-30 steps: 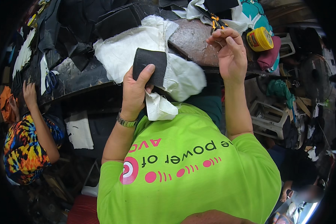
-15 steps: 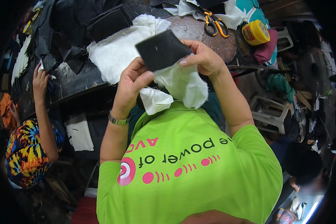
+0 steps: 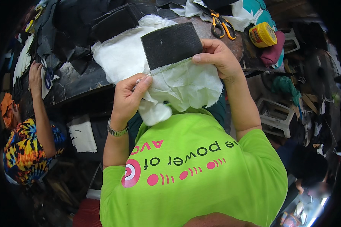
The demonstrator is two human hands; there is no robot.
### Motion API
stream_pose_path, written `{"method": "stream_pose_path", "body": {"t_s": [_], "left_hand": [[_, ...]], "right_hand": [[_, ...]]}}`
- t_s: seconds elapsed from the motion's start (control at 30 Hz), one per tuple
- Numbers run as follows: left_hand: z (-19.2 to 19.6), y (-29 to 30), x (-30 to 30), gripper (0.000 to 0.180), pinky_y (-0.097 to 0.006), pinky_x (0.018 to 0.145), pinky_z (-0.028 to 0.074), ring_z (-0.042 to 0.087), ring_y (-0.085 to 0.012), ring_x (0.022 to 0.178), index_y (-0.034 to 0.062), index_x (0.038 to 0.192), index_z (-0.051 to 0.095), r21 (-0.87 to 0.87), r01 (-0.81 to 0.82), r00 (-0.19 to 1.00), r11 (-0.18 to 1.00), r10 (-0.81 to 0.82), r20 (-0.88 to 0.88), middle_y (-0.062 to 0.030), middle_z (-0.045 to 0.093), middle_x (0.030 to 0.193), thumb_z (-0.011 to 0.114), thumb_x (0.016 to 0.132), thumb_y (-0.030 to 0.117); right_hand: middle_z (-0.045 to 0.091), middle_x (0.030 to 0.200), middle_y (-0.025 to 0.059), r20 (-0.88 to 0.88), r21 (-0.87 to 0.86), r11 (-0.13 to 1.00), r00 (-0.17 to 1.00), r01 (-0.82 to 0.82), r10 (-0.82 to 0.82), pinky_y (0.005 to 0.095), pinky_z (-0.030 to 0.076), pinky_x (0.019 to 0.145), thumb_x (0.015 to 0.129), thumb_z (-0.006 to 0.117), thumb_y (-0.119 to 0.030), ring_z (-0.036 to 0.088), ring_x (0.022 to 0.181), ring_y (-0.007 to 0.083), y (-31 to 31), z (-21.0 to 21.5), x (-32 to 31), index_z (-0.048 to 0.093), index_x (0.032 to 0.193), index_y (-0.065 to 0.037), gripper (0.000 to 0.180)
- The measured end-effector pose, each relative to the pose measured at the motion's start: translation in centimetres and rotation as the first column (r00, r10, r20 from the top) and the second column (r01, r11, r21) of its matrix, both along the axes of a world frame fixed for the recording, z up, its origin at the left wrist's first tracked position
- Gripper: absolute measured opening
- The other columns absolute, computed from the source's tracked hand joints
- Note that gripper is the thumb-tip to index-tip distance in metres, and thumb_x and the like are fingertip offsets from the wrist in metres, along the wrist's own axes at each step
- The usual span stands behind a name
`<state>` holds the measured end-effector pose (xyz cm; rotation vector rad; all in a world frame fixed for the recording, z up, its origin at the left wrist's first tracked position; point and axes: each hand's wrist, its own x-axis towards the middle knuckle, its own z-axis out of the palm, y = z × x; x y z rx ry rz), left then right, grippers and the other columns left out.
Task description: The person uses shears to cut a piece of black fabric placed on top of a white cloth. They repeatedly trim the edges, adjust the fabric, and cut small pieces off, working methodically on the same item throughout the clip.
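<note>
Between my hands a black rectangular piece of material (image 3: 172, 44) stands above a crumpled white cloth (image 3: 185, 85), the two meeting along one edge. My left hand (image 3: 130, 96) pinches the white cloth near the black piece's lower left corner, thumb against fingers. At the right end, my right hand (image 3: 218, 58) grips the black piece where it meets the cloth, thumb on the front. The cloth hangs down toward my lap in loose folds. Behind it, a larger white cloth (image 3: 117, 56) lies on the table's near edge.
On the dark worktable (image 3: 83, 84) lie black material pieces (image 3: 115, 22), orange-handled scissors (image 3: 222, 26), a yellow tub (image 3: 263, 34) and a maroon bundle (image 3: 272, 50). To the left, a co-worker's hand (image 3: 35, 77) is near blue-handled scissors (image 3: 48, 77). A white plastic stool (image 3: 274, 115) stands at right.
The black piece has turned flatter toward view and its cloth is spread wider. My left hand has dropped slightly and pinches the cloth; my right hand has shifted a little right.
</note>
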<state>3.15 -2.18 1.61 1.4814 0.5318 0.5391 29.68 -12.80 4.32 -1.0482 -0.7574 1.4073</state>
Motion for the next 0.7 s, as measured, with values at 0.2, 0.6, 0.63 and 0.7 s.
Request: {"method": "stream_pose_path", "body": {"t_s": [0.2,0.6,0.63,0.7], "left_hand": [[2.0,1.2,-2.9,0.013,-0.018,0.055,0.036,0.046,-0.0006,0.064,-0.0039,0.091,0.068,0.442,-0.301,0.940,0.845,0.340,-0.011,0.0038,0.058,0.072,0.068,0.090,0.009],[2.6,9.2,-4.5,0.021,-0.031,0.067,0.049,0.063,-0.0198,0.076,0.0041,0.101,0.069,0.807,-0.395,0.681,0.440,0.729,-0.064,-0.0088,0.066,0.087,0.073,0.083,0.014],[2.5,8.6,-4.4,0.021,-0.031,0.068,0.049,0.064,-0.0198,0.077,0.0045,0.101,0.069,0.780,-0.374,0.746,0.501,0.663,-0.068,-0.0087,0.066,0.087,0.073,0.083,0.014],[1.9,7.6,-3.6,0.022,-0.032,0.071,0.050,0.066,-0.0231,0.082,0.0056,0.103,0.069,0.809,-0.233,0.844,0.540,0.525,-0.107,-0.0096,0.066,0.091,0.072,0.083,0.015]], "right_hand": [[0.070,0.087,0.0029,0.126,0.012,1.000,0.992,0.013,-0.014,0.0244,0.054,0.072,0.080,0.075,-0.005,0.065,0.076,0.0086,2.6,1.6,-1.8,0.069,0.099,0.000,0.020],[0.070,0.078,0.0124,0.728,0.391,0.920,0.602,0.030,-0.329,0.0342,0.050,0.066,0.079,0.072,-0.018,0.066,0.070,0.0235,18.1,-5.4,-6.9,0.072,0.095,-0.003,0.022],[0.070,0.080,0.0151,0.789,0.383,0.922,0.496,0.065,-0.363,0.0366,0.051,0.067,0.078,0.071,-0.019,0.067,0.071,0.0282,18.4,-5.9,-7.1,0.072,0.095,-0.003,0.023],[0.070,0.084,0.0166,0.770,0.378,0.922,0.524,0.083,-0.363,0.0392,0.051,0.070,0.078,0.070,-0.019,0.066,0.076,0.0337,18.6,-6.6,-7.3,0.072,0.094,-0.006,0.020]]}}
